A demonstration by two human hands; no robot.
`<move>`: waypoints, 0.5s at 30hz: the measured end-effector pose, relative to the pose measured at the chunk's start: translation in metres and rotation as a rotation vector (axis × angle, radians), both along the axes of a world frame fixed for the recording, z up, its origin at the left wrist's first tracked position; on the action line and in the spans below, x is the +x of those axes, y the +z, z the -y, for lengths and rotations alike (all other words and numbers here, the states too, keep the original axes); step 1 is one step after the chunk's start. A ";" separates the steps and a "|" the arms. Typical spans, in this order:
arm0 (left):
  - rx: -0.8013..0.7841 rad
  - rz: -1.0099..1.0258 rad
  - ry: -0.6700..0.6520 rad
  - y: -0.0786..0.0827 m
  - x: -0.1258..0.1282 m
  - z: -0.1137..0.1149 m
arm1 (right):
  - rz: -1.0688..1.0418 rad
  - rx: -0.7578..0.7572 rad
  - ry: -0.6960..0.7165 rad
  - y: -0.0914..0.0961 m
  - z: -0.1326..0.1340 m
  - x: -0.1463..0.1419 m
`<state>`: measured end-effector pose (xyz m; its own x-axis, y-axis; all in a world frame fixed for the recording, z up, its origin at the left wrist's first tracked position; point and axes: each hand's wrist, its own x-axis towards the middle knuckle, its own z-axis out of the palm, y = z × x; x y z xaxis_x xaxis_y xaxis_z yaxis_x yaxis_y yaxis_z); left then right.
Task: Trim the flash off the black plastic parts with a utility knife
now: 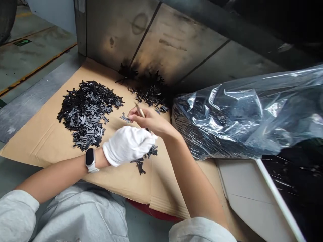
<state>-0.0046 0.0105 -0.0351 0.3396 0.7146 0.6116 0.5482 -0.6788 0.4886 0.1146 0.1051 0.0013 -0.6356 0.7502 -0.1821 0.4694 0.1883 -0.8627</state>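
Note:
My right hand (153, 122) is bare and closed, with a slim brownish pen-like tool (140, 110) poking up between its fingers. At its thumb and fingertips is one small black plastic part (124, 117), over the cardboard. My left hand (130, 144) wears a white glove and is curled just below the right one; whatever its fingers hold is hidden. A big pile of black plastic parts (88, 112) lies left of both hands. Several similar loose parts (140, 165) lie under and in front of the gloved hand.
A cardboard sheet (45, 141) covers the metal table (50, 90). Farther back, more black parts (148, 89) lie against a stained metal panel (174, 43). On the right, a clear plastic bag (227, 114) of dark contents lies by an open carton flap (249, 188).

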 end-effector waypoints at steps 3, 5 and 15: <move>-0.178 0.394 0.151 0.009 -0.007 -0.003 | -0.060 -0.109 -0.081 0.012 0.019 0.032; -0.333 0.489 0.236 0.015 -0.010 -0.008 | -0.122 -0.220 -0.104 0.016 0.033 0.045; -1.059 0.404 -0.529 0.023 -0.007 -0.002 | -0.367 -0.127 -0.283 0.004 0.068 0.057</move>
<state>-0.0119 0.0122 -0.0120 0.6572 0.7519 -0.0525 0.0123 0.0589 0.9982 0.1715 0.0374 0.0053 -0.4495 0.8892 -0.0854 0.1473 -0.0205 -0.9889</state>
